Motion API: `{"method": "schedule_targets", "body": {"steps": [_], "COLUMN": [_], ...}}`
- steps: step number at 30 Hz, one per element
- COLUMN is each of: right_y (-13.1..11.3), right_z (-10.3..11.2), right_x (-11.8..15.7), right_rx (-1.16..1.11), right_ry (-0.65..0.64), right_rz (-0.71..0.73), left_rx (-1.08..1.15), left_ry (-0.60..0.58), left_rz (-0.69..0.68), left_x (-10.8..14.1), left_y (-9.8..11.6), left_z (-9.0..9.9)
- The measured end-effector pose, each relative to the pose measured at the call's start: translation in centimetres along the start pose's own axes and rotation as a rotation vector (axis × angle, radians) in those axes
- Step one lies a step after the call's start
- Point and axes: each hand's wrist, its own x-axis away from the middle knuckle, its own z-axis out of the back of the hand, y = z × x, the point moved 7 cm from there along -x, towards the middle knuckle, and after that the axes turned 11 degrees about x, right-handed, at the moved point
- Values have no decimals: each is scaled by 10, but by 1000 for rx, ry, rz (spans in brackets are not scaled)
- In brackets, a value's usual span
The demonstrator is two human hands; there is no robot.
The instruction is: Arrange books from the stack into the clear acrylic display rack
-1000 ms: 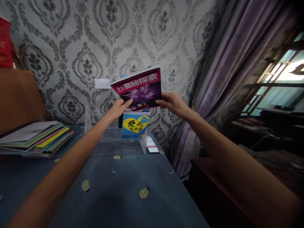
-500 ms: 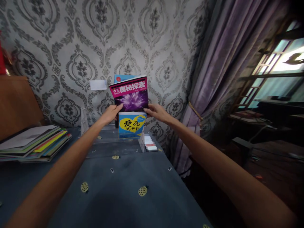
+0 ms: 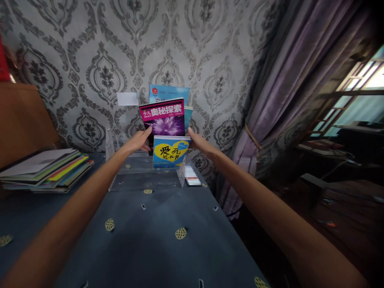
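A purple and black book (image 3: 165, 122) leans slightly to the left between my hands, behind a blue book with a yellow heart (image 3: 170, 153). My left hand (image 3: 141, 140) grips the purple book's left edge, thumb on its cover. At the right edges of the books my right hand (image 3: 195, 140) has its thumb up; its fingers are hidden behind them, so its hold is unclear. Behind rise a light blue book (image 3: 174, 92) and a teal one (image 3: 188, 116). A clear plastic stand (image 3: 109, 146) carries the front book.
A stack of books and papers (image 3: 48, 170) lies on the left of the blue patterned tablecloth (image 3: 150, 248). A brown wooden box (image 3: 25, 120) is behind it. A white card (image 3: 127, 99) shows before the wall. A purple curtain (image 3: 264, 96) hangs to the right.
The purple book has moved down and left relative to the light blue book, uncovering more of it and the teal one. My right thumb has left the purple cover. The view has shifted slightly.
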Motion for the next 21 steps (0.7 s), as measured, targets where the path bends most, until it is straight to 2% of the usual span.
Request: {"method": "schedule_targets", "body": {"steps": [2,4,10,17,21], "right_y": [11,17,27,31,34], "right_z": [-9,-16,-28,-24,-25], "right_x": [3,7,11,11,11], "right_rx": [-109,-187,-259,-246,-241], "right_ry": [-112,-178,-208,-137,-93], "right_rz": [-140,-209,-218,-214,-201], "left_rx": [7,-8,-68,-211,-219], "left_ry": [-7,-28,-83,-139,-127], "left_rz": [13,37,106,76,83], "left_x": [0,1,9,13,14], "left_y": [-4,-7,-15,-19,-26], "left_z": [2,2,-1,-4,-4]}}
